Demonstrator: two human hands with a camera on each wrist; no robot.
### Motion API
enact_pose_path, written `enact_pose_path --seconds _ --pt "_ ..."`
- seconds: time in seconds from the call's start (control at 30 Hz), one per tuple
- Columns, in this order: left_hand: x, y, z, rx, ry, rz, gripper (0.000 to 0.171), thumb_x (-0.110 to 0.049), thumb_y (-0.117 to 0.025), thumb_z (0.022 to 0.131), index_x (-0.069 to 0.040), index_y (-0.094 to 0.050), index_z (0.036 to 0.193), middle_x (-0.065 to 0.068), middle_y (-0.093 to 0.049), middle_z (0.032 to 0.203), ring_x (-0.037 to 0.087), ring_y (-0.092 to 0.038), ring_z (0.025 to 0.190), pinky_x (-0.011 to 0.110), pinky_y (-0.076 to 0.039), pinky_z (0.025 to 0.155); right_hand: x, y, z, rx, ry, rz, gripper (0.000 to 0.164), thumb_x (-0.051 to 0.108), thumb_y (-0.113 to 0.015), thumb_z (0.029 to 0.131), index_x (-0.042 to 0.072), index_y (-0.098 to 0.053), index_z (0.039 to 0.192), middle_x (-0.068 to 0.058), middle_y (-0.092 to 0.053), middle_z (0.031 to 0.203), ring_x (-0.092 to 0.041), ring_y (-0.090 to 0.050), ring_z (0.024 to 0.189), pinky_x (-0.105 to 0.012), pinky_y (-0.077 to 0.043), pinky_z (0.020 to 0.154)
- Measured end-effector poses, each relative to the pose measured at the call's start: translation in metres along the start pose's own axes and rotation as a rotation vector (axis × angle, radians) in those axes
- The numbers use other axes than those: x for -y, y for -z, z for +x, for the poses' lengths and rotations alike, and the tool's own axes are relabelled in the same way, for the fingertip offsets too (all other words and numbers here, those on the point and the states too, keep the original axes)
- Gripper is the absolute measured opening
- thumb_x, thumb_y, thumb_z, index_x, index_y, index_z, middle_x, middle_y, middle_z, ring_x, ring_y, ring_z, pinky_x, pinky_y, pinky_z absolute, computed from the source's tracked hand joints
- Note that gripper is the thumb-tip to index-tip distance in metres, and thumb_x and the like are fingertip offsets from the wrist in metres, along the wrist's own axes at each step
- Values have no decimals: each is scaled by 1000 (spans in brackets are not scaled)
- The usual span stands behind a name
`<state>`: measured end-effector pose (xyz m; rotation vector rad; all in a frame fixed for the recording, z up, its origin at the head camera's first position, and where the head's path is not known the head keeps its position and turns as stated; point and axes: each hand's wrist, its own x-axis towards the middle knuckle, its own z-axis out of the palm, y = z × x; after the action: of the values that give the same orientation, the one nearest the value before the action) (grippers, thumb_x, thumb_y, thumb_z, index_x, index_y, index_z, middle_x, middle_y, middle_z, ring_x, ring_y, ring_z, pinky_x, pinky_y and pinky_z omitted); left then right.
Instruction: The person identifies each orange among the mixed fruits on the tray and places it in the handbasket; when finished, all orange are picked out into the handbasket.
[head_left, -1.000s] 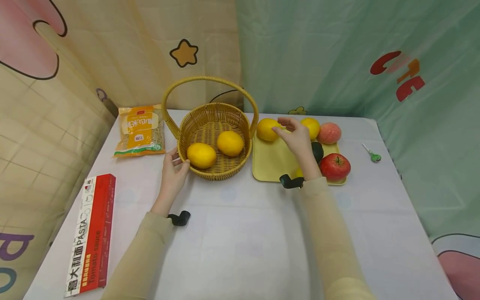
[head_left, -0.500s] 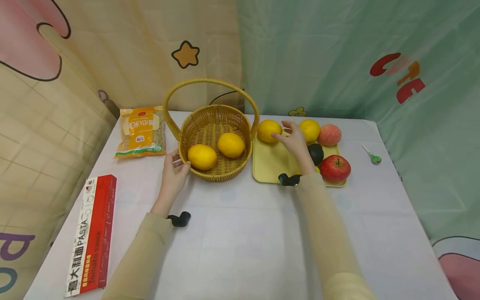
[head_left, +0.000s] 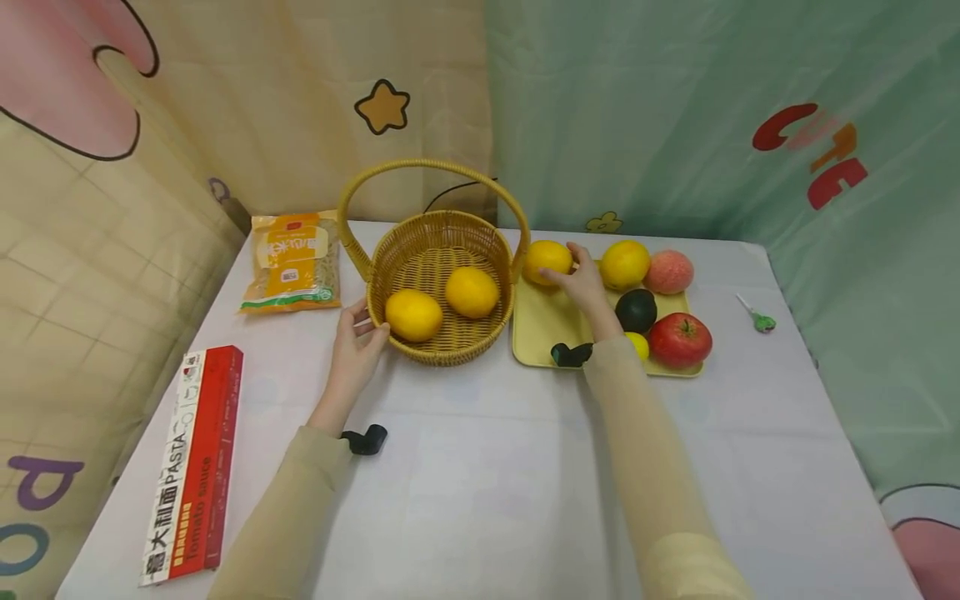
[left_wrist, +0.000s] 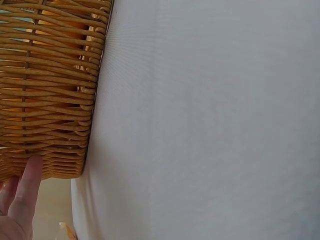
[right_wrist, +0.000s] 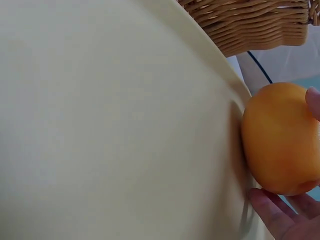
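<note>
My left hand [head_left: 358,348] holds the left front side of a wicker basket [head_left: 442,357], thumb near the rim. A finger lies against the woven wall [left_wrist: 45,120] in the left wrist view. Two yellow oval fruits, one at the front left [head_left: 414,316] and one at the right [head_left: 472,292], lie inside. On the yellow tray [head_left: 543,333], my right hand [head_left: 585,286] has its thumb and fingers round another yellow oval fruit [head_left: 546,262] at the back left corner. In the right wrist view that fruit [right_wrist: 280,140] sits over the tray's edge, with fingertips below it.
The tray also bears another yellow fruit [head_left: 625,265], a pink peach-like fruit [head_left: 670,272], a dark green fruit [head_left: 636,312], a red apple [head_left: 680,340] and a small yellow fruit [head_left: 638,346]. A lollipop [head_left: 763,322], noodle bag [head_left: 292,262] and pasta box [head_left: 197,467] lie around.
The right hand has moved left and closed its thumb and fingers round the back left yellow fruit. The left hand stays at the basket. The head view has shifted slightly.
</note>
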<state>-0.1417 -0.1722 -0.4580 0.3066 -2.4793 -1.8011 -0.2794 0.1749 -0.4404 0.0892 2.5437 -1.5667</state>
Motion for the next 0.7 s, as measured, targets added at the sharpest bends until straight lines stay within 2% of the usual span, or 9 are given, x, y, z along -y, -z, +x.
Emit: enact_pose_path --seconds 0.23,0.37,0.5,0.7 --pt "1 1 1 2 7 -7 58 -21 -53 100 -7 -28 150 18 -40 145 31 -50 124 38 -53 97 -2 -7 5 -4 4 15 84 28 -70 91 14 -20 157 -15 -21 162 -33 -27 147 -46 -25 122" --pt "1 1 2 9 16 -19 57 -22 -52 101 -7 -28 150 19 -40 145 32 -52 123 36 -55 96 -1 -8 4 -44 -25 24 82 27 -73 88 13 -25 153 -20 -29 157 -34 -34 142 -45 -29 120" --pt "1 2 2 14 32 -19 57 -22 -52 101 -8 -28 150 18 -40 145 31 -53 122 39 -54 97 1 -9 0 -90 -69 29 82 29 -76 85 11 -27 148 -22 -36 151 -33 -41 134 -44 -33 117" --pt "-1 2 3 15 36 -16 57 -23 -52 101 -8 -27 150 17 -40 145 31 -52 122 41 -53 99 3 -6 -11 -105 -89 20 85 34 -77 83 10 -28 148 -21 -38 149 -33 -42 133 -44 -35 116"
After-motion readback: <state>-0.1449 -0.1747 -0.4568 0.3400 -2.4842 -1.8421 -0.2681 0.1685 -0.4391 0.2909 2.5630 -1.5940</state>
